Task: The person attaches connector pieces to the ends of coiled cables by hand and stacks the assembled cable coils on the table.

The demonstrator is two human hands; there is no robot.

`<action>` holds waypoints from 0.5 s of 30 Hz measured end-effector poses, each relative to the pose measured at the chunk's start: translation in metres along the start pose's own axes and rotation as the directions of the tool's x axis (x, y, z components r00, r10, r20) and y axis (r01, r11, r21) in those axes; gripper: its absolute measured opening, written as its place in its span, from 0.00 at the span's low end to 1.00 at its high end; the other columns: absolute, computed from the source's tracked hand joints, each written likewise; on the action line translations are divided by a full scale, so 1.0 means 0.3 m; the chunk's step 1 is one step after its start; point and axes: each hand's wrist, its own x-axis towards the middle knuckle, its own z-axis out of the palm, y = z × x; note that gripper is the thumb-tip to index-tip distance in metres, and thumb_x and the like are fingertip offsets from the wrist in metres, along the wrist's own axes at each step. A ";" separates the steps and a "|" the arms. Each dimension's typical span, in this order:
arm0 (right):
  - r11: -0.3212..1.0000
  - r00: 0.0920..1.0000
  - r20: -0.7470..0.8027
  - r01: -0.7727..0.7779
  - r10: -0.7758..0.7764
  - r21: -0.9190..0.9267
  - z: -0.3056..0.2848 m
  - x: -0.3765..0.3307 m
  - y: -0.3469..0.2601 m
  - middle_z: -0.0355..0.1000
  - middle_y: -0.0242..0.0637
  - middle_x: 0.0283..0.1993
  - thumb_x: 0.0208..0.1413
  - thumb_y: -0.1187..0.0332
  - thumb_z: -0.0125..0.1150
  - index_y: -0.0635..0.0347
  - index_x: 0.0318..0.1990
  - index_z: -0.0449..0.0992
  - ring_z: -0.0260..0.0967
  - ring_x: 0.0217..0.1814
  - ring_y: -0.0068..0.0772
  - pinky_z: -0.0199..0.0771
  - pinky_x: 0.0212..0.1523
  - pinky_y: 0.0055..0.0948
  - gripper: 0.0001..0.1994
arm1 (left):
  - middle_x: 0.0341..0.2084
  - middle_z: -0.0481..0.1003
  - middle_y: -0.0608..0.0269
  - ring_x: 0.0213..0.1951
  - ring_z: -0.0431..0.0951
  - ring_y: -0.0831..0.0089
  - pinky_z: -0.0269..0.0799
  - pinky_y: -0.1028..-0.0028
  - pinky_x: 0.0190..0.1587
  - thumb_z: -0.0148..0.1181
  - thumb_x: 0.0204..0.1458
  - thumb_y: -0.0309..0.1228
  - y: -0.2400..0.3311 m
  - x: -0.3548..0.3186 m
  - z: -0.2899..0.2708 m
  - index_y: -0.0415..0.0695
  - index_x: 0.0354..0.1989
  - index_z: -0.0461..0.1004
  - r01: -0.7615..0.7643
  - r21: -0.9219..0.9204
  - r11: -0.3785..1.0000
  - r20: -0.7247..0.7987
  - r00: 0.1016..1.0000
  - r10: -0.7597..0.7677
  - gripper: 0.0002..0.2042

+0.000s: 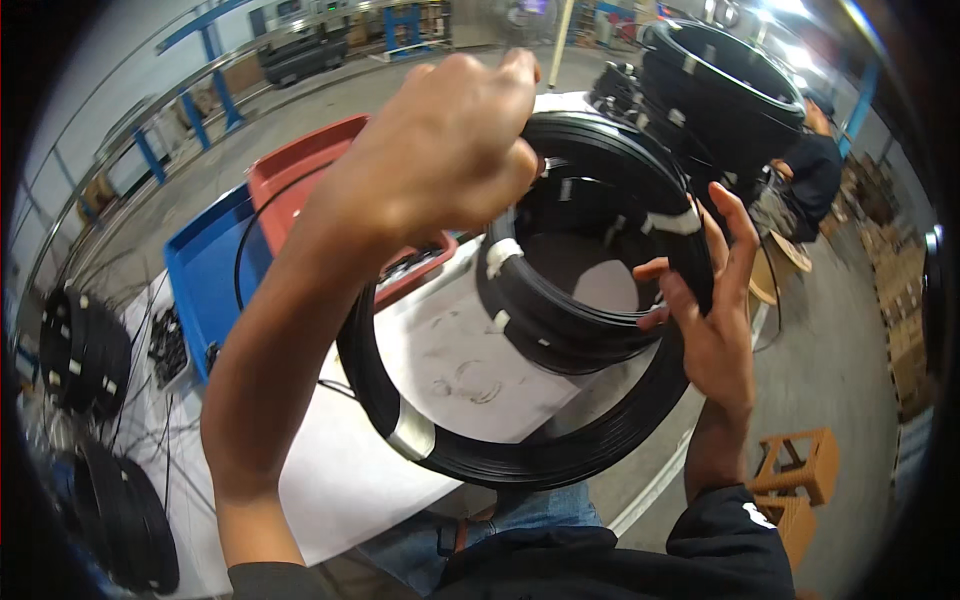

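A large ring-shaped coil of black cable (pixel 520 465) stands tilted before me, bound with pale tape bands. My right hand (pixel 722 335) grips its right side, with thumb and some fingers reaching inside the ring and the index finger stretched up. My left hand (pixel 450 150) is raised, slightly blurred, over the upper left of the ring. Its fingers are curled together, and what they hold, if anything, is hidden. Through the ring a stack of more black coils (pixel 575 345) shows on the white table (pixel 350 490). A thin loose black cable (pixel 240 262) arcs out left of my left forearm.
A red tray (pixel 262 185) and a blue tray (pixel 185 262) stand at the table's left. More black coils (pixel 85 350) lie at far left. Tall coil stacks (pixel 720 110) rise at back right, beside a seated person (pixel 815 165). Brown stools (pixel 800 465) stand at right.
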 end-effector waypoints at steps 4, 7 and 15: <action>0.956 0.966 0.015 -0.253 0.258 -0.148 -0.189 0.195 0.015 0.64 0.49 0.57 0.62 0.77 0.53 0.54 0.66 0.44 0.71 0.34 0.26 0.75 0.22 0.22 0.30 | 0.25 0.81 0.52 0.26 0.82 0.61 0.75 0.64 0.33 0.61 0.52 0.28 -0.039 0.352 0.166 0.35 0.58 0.66 0.027 -0.134 0.991 0.284 0.959 0.013 0.24; 0.894 0.910 -0.076 -0.415 0.408 -0.166 -0.292 0.300 0.076 0.68 0.46 0.44 0.59 0.76 0.57 0.54 0.66 0.45 0.70 0.33 0.30 0.79 0.23 0.28 0.33 | 0.29 0.82 0.51 0.24 0.83 0.67 0.79 0.66 0.32 0.61 0.57 0.31 -0.044 0.592 0.360 0.35 0.61 0.62 0.039 -0.266 0.963 0.542 0.832 0.116 0.26; 0.695 0.740 -0.203 -0.672 0.641 -0.256 -0.366 0.408 0.418 0.70 0.50 0.46 0.59 0.75 0.58 0.50 0.70 0.37 0.74 0.39 0.33 0.79 0.33 0.31 0.40 | 0.55 0.75 0.48 0.62 0.69 0.50 0.63 0.58 0.64 0.68 0.51 0.42 -0.120 0.721 0.953 0.44 0.75 0.40 -0.044 -0.180 0.983 0.513 0.848 0.132 0.49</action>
